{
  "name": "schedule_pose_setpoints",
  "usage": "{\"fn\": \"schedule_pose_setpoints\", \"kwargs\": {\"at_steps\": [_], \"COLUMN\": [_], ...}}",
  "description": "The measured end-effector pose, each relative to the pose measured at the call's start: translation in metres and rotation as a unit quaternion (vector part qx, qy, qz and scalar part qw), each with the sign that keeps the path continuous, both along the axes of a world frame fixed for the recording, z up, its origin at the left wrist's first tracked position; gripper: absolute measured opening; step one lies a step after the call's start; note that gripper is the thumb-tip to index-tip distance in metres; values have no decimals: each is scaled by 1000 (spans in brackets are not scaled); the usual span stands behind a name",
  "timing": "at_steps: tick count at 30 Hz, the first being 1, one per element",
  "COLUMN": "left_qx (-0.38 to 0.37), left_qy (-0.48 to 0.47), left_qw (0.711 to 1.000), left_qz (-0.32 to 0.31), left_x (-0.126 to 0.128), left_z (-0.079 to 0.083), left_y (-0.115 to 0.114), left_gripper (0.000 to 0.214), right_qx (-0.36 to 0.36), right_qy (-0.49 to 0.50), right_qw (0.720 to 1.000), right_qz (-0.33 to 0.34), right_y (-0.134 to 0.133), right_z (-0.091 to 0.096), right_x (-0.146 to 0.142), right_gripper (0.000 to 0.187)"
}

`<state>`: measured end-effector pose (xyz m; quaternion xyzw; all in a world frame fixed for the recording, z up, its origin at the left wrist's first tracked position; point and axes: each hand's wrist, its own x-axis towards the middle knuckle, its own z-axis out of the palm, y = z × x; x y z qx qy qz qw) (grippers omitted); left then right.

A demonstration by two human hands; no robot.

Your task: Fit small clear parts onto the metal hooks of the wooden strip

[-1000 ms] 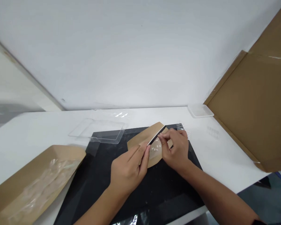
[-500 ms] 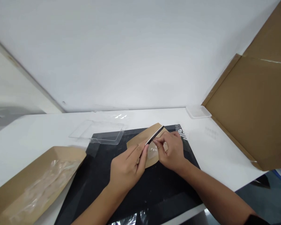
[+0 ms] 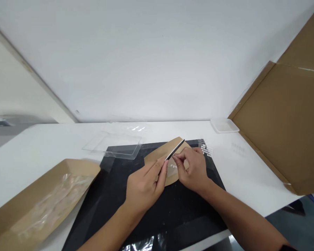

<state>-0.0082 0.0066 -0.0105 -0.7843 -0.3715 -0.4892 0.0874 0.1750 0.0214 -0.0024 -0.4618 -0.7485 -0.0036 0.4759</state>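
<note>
While the left hand (image 3: 143,186) pinches a slim black strip (image 3: 174,150) against a kraft-paper piece (image 3: 159,153), the right hand (image 3: 192,170) curls its fingers down towards a clear film flecked with white dots (image 3: 172,170); whether they grip it cannot be told. The kraft-paper piece lies on a black mat (image 3: 172,219), near a small sheet of white dots (image 3: 206,150).

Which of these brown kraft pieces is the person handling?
The small piece between the left hand and right hand; the lower-left piece and far-right board lie untouched.
</note>
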Motion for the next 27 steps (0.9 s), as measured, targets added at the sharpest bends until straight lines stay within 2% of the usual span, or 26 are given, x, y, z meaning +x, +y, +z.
{"fn": "schedule_pose_setpoints", "kwargs": {"at_steps": [4, 9, 13, 18, 23, 27], "left_qx": [-9, -24, -26, -51, -70, -82], "left_qy": [3, -2, -3, -20, -35, -65], "left_qw": [1000, 1000, 1000, 999, 997, 994], "left_qz": [9, 0, -1, -2, -16, -33], "left_x": [1, 1, 1, 1, 1, 2], "left_z": [0, -1, -1, 0, -4, -6], "left_y": [0, 0, -1, -3, -1, 1], "left_gripper": [20, 21, 23, 21, 23, 20], "right_qx": [8, 0, 6, -2, 14, 1], "right_qy": [18, -2, 19, -6, 12, 5], "right_qw": [999, 1000, 1000, 1000, 1000, 1000], "right_qz": [-34, 3, -20, 17, -23, 9], "right_y": [0, -1, -1, -4, -2, 0], "right_z": [0, 2, 3, 1, -3, -4], "right_x": [1, 1, 3, 1, -1, 0], "right_gripper": [19, 17, 19, 20, 18, 20]}}
